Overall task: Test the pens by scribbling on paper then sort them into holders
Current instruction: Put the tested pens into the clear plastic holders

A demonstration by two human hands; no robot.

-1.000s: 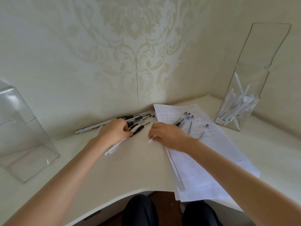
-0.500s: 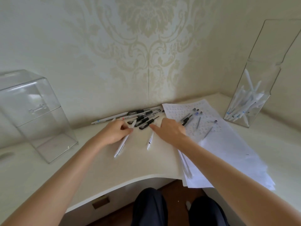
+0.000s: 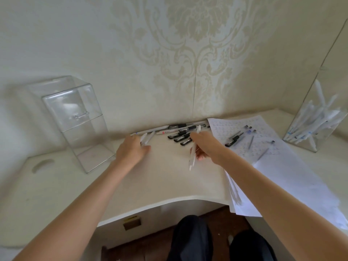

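My right hand (image 3: 207, 147) grips a white pen (image 3: 194, 153) above the desk, the pen pointing down toward me. My left hand (image 3: 131, 149) holds two white pens (image 3: 146, 138) by their near ends, left of a row of several black and clear pens (image 3: 184, 132) lying along the wall. A stack of scribbled paper (image 3: 278, 166) lies at the right, with a black pen (image 3: 233, 139), thin refills and loose caps on it. An empty clear box holder (image 3: 79, 121) stands at the left. A clear tilted holder (image 3: 316, 119) at the far right contains several white pens.
The white desk (image 3: 160, 181) has a curved front edge, and the paper stack overhangs it at the right. Patterned wallpaper rises directly behind the pens. My dark-trousered knees (image 3: 194, 240) show below the desk over a brown floor.
My right hand has picked the white pen up off the desk. My left hand has gathered white pens and shifted left toward the clear box. The view has turned left.
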